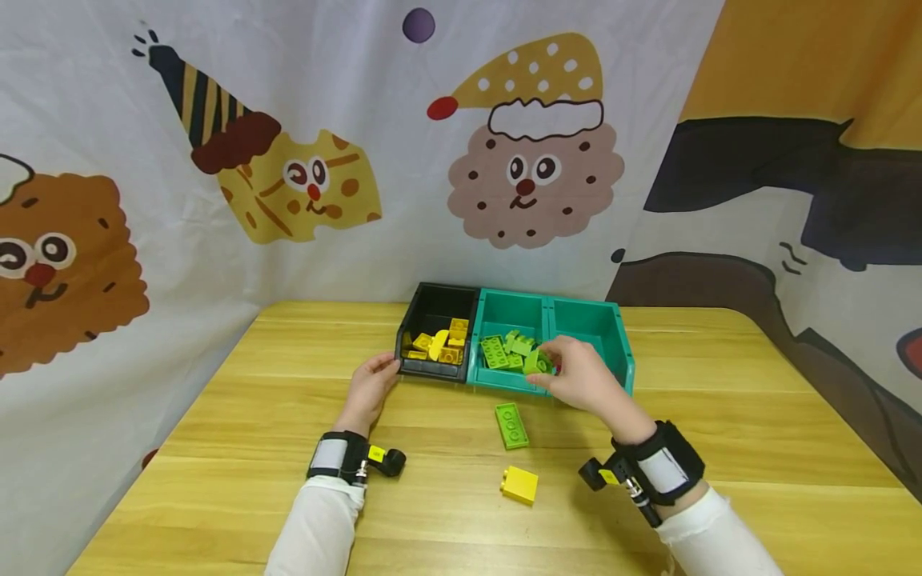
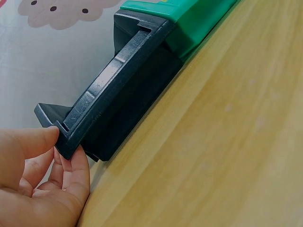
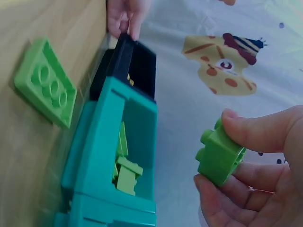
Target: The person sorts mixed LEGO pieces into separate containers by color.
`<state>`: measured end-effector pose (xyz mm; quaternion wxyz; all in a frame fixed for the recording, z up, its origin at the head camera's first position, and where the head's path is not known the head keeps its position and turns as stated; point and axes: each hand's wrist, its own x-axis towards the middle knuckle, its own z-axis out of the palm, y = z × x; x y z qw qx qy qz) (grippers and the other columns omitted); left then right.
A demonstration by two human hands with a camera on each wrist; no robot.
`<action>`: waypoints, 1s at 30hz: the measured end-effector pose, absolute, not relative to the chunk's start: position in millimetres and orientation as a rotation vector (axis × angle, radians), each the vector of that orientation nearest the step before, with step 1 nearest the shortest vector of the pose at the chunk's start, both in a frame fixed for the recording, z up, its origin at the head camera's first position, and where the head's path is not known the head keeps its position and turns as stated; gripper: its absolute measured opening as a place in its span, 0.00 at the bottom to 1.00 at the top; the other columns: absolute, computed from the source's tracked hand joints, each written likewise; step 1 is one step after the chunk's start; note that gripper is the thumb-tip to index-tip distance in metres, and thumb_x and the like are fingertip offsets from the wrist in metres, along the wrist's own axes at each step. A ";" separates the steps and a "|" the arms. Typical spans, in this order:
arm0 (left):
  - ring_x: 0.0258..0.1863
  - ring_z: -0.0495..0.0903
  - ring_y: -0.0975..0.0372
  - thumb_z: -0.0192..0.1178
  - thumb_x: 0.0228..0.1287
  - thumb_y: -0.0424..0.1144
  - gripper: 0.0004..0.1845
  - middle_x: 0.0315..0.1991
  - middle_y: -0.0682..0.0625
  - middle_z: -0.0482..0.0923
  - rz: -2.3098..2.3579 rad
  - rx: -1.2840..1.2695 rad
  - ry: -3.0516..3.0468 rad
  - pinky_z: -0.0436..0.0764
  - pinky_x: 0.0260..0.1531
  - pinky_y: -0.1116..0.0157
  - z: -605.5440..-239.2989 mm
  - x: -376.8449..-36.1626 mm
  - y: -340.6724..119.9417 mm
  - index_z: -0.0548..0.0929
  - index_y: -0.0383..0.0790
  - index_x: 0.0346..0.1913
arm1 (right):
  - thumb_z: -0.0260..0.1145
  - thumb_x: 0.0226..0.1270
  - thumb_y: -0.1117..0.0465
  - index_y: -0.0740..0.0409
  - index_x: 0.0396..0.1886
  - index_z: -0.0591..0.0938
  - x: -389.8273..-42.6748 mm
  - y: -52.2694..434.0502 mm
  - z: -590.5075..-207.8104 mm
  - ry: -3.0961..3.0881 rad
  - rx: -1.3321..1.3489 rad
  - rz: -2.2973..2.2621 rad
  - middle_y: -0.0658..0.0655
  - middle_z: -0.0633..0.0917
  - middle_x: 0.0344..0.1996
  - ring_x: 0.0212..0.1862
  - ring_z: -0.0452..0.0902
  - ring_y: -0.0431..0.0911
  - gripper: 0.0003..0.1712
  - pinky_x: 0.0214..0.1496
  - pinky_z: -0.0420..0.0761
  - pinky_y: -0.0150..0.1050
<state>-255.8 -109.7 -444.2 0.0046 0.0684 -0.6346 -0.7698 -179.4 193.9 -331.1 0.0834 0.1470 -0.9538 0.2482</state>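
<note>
My left hand (image 1: 370,390) pinches the front left corner of the black bin (image 2: 106,85), thumb on the rim and fingers beneath. Inside that bin lie several yellow building blocks (image 1: 450,354). My right hand (image 1: 580,376) holds a green building block (image 3: 219,153) between thumb and fingers, over the teal bin (image 1: 504,382) in the middle. Several more green blocks (image 1: 495,352) are in this middle bin. On the table in front, a flat green block (image 1: 511,426) lies with its hollow underside showing, and a yellow block (image 1: 519,485) lies nearer me.
A second teal bin (image 1: 587,314) adjoins the middle one on the right, partly covered by my right hand. All the bins stand in a row at the back of the wooden table (image 1: 432,512). Behind them hangs a printed cloth (image 1: 403,208).
</note>
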 end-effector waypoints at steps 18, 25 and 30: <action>0.36 0.72 0.70 0.53 0.68 0.28 0.20 0.40 0.51 0.69 -2.403 0.225 -1.999 0.77 0.37 0.76 -444.2 -256.7 -110.8 0.69 0.22 0.60 | 0.68 0.61 0.50 0.64 0.49 0.81 -247.7 151.9 -333.1 -2.876 0.255 0.801 0.53 0.71 0.18 0.20 0.57 0.43 0.24 0.28 0.65 0.37; 0.37 0.73 0.70 0.52 0.68 0.28 0.20 0.44 0.49 0.69 -2.402 0.230 -2.023 0.77 0.39 0.76 -442.5 -258.5 -110.8 0.68 0.23 0.61 | 0.64 0.64 0.48 0.63 0.63 0.70 -261.5 147.6 -345.4 -2.886 0.148 0.809 0.62 0.83 0.42 0.32 0.76 0.48 0.34 0.35 0.78 0.40; 0.38 0.72 0.69 0.51 0.69 0.28 0.20 0.44 0.48 0.68 -2.405 0.231 -2.034 0.77 0.39 0.77 -443.8 -258.6 -110.3 0.68 0.24 0.61 | 0.65 0.64 0.52 0.65 0.58 0.69 -268.2 144.9 -357.0 -2.890 0.148 0.802 0.63 0.82 0.37 0.29 0.73 0.47 0.29 0.31 0.74 0.38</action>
